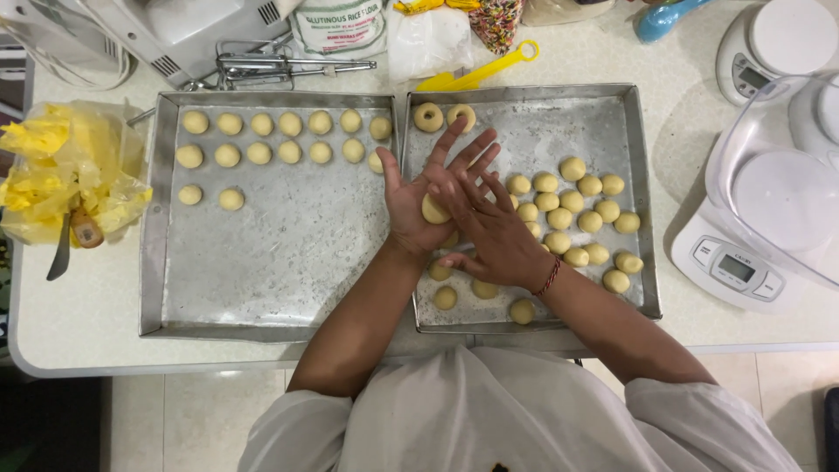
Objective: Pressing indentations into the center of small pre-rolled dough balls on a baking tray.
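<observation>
You are wearing a loose white top with short sleeves that end above the elbows, leaving both forearms bare. A thin braided cord bracelet, reddish as far as the view shows, circles the wrist of your right hand [494, 232]. Your left hand [419, 197] carries no ring or band.

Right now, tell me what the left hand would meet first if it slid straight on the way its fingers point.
The left hand points up and right, toward the far rim of the right tray. First in that line looks to be the ring-shaped dough piece just past its fingertips, though height above the tray is unclear.
</observation>
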